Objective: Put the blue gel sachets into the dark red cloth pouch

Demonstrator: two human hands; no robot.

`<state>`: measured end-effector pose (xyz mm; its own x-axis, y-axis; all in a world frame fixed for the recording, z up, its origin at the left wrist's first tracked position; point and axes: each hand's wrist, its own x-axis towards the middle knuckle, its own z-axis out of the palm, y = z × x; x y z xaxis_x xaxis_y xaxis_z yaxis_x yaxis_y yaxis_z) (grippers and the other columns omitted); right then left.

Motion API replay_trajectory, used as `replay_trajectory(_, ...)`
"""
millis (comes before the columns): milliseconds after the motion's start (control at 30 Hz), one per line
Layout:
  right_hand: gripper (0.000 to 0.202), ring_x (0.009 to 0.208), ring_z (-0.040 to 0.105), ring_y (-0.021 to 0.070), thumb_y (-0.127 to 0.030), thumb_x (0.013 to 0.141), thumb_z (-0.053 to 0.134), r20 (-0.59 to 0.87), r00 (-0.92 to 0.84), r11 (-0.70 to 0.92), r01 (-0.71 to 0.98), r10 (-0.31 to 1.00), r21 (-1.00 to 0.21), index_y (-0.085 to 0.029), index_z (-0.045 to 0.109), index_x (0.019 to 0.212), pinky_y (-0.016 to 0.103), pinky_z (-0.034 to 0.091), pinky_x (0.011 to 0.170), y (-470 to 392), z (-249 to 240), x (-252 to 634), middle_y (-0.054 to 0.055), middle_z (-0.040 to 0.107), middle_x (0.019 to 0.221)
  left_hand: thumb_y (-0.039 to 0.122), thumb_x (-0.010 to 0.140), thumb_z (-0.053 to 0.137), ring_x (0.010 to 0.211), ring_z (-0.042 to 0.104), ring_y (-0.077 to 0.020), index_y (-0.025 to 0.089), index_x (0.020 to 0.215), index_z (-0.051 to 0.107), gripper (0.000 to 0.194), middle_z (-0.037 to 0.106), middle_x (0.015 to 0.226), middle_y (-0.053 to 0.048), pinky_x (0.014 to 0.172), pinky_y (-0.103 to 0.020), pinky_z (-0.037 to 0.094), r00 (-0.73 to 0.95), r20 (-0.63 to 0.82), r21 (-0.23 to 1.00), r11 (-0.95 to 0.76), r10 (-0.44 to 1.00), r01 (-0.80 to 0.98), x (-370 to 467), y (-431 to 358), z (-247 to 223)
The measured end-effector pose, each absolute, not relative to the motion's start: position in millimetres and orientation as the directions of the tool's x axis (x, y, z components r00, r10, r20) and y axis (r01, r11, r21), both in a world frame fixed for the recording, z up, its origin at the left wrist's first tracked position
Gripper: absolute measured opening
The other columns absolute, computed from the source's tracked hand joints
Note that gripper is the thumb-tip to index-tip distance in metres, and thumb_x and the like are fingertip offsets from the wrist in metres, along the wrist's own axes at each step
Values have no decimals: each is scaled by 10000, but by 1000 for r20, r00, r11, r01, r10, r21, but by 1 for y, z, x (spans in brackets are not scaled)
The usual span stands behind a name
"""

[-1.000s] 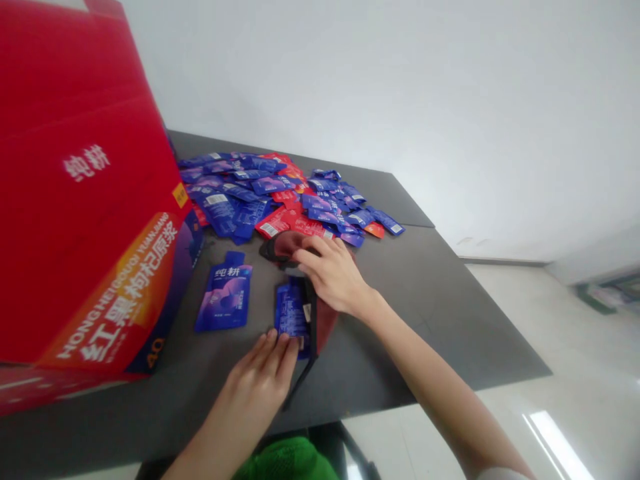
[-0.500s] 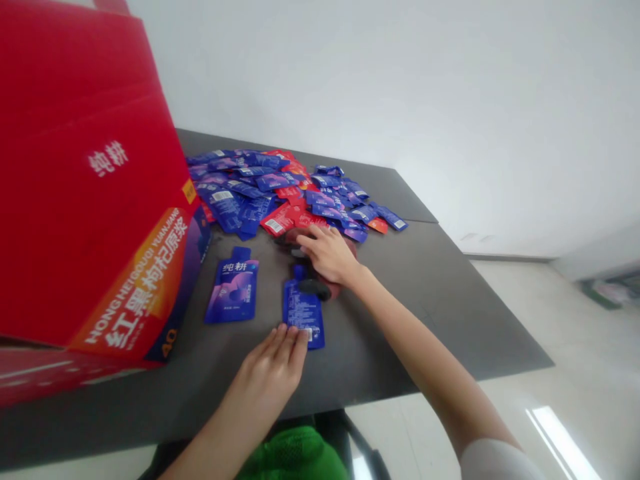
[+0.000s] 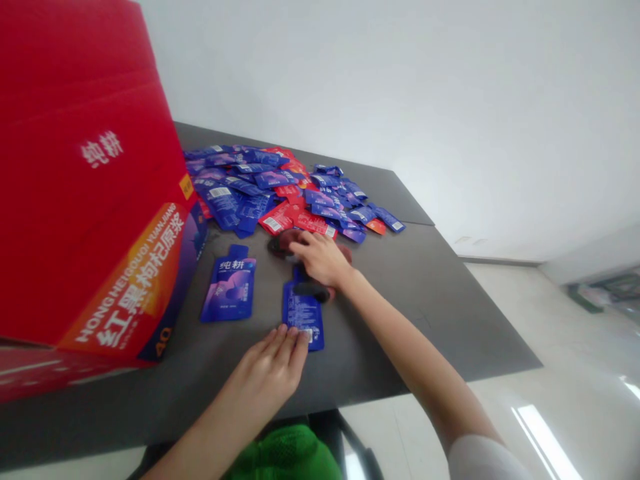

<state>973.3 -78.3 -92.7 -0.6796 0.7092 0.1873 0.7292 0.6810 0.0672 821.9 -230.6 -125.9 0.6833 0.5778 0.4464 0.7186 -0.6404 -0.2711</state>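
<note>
Left hand (image 3: 273,363) lies palm down, fingers together and extended, fingertips on the lower end of a blue pouch (image 3: 301,310) flat on the counter (image 3: 430,287). Right hand (image 3: 323,259) curls clamped around a dark red and black tool (image 3: 314,291) at the pouch's neck. Pale print covers the pouch; too small to read. Second pouch (image 3: 229,287), leftward, reads 纯耕. Red box (image 3: 90,193) reads 纯耕, HONGHEIGOUQI YUANJIANG, 红黑枸杞原浆, 40.

Box (image 3: 75,187) blocks left, pouch pile (image 3: 270,180) ahead; table (image 3: 450,320) open at right.

A grey table (image 3: 440,300) bears pouches (image 3: 229,290), a box (image 3: 60,180).
</note>
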Motion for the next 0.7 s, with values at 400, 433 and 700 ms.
replay_trajectory(400,195,844,422,197,-212,814,474,158,-860,864,500,486,64,-290,561,970,341,284,703,-165,-85,981,29,519,1060,-66,746,322,733,680,-204,108,931,676,435,712,822,-112,672,-302,565,648,342,-241,-603,680,760,830,-236,-116)
replay_trajectory(433,210,853,427,199,-215,819,468,157,-842,845,531,517,65,-296,561,989,342,287,708,-152,-93,979,30,519,1063,-51,760,325,804,681,-220,91,960,669,422,709,894,-139,711,-310,564,659,373,-242,-617,654,749,830,-236,-118)
replay_trajectory(700,276,965,481,200,-212,896,346,436,-464,548,832,771,-84,-209,577,1046,328,350,818,-70,-81,1006,84,526,1080,207,867,464,773,691,-190,175,999,642,224,723,907,-62,679,-264,564,215,343,669,-399,914,628,823,-213,-94)
